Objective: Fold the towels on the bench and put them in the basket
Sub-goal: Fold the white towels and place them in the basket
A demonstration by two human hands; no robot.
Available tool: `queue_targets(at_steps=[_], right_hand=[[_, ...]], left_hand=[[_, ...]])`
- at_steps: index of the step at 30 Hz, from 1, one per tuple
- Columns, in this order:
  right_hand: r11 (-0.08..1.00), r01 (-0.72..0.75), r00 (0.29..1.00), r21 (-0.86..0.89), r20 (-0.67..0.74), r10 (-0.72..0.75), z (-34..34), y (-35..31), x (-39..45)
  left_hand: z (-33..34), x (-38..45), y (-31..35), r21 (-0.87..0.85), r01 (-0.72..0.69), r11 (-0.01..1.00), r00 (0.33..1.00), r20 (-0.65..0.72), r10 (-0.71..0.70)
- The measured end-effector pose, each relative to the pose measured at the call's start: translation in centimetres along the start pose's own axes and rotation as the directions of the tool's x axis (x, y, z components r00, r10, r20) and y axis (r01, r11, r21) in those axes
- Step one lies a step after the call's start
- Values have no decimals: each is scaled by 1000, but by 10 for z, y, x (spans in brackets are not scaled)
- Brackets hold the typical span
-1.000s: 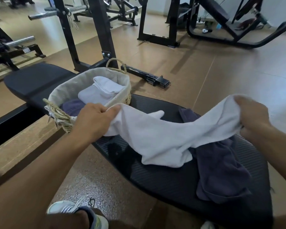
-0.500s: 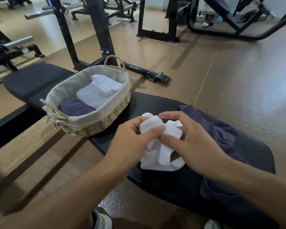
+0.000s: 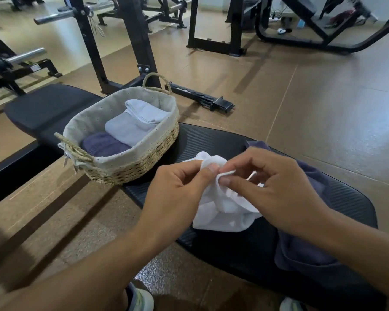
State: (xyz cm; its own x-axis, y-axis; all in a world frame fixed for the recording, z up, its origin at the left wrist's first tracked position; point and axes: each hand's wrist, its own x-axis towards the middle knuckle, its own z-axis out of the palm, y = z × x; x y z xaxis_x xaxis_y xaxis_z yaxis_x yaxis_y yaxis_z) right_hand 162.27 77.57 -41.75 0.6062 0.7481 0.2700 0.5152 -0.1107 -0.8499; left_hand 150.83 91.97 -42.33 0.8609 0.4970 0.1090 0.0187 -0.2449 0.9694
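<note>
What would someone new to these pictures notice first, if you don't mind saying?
Front and centre, the left hand and right hand pinch a bunched white towel over the black bench. To the left on the bench stands a lined wicker basket with folded towels inside, and a purple towel lies crumpled at the right.

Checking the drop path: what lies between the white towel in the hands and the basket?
In the head view, only bare black bench pad separates the white towel from the basket; no other object lies between them.

Gym: weight bench (image 3: pixel 54 108), barbell racks (image 3: pixel 130 41).
</note>
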Motion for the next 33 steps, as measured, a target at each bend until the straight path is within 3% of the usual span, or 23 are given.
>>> queue_targets(at_steps=[2,13,19,22,25,28,30,33], right_hand=[[990,42,999,-134,-21,-46,-3,2,3],[969,133,991,-207,40,-127,-4,9,7],[970,131,986,-206,126,-107,-5,11,7],[980,71,988,-185,150,-43,-5,13,7],[991,62,981,-114,191,-40,-2,11,8],[999,-4,989,-49,147,11,-7,11,15],[990,-35,983,-134,176,59,-18,20,21],[928,54,921,-369,378,97,-34,35,21]], left_hand=[[1,-4,3,77,-31,997,999,47,27],[0,-7,-1,173,14,985,978,201,-49],[0,-8,-4,269,7,963,915,386,-115],[2,-9,-11,353,-58,934,925,371,-83],[4,-7,-18,339,-102,935,959,283,3],[3,-4,-19,316,-112,942,969,245,33],[-3,1,-14,254,-83,964,980,196,32],[-21,10,-4,92,-32,995,978,208,12]])
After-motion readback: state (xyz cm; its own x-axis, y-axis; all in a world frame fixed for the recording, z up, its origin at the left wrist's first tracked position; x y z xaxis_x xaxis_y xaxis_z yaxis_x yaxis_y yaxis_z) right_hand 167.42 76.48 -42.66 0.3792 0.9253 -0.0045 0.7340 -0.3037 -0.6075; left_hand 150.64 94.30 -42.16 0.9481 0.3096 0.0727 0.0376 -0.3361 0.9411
